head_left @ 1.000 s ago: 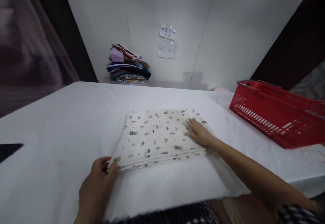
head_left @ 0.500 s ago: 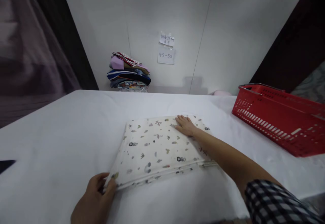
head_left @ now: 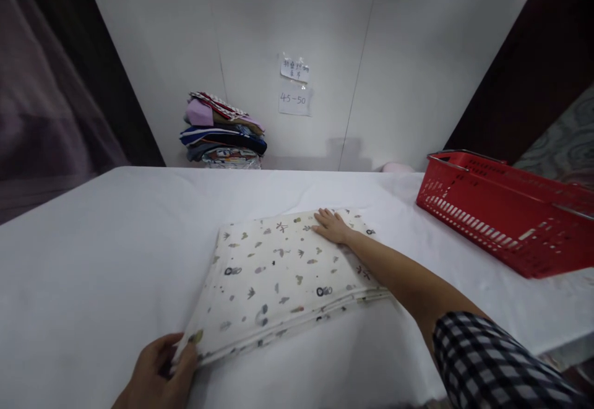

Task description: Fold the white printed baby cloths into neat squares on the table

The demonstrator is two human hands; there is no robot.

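A cream cloth [head_left: 273,279] with small grey, green and brown prints lies folded in several layers on the white-covered table [head_left: 116,260]. Its near left corner is pinched between the thumb and fingers of my left hand [head_left: 160,369]. Flat on top of the cloth, near its far right part, rests my right hand [head_left: 333,226] with the fingers spread. My right forearm crosses the cloth's right side and hides some of it.
A red plastic basket [head_left: 492,211] with metal handles stands on the table's right side. Behind the far edge, a stack of folded clothes [head_left: 225,133] sits against the pale wall. Two paper notes [head_left: 294,99] are taped there, the lower one reading 45-50.
The cloth's near left corner, held in my left hand, has been drawn a little outward and toward me. My right hand stays flat on the cloth. The whole view has shifted slightly.
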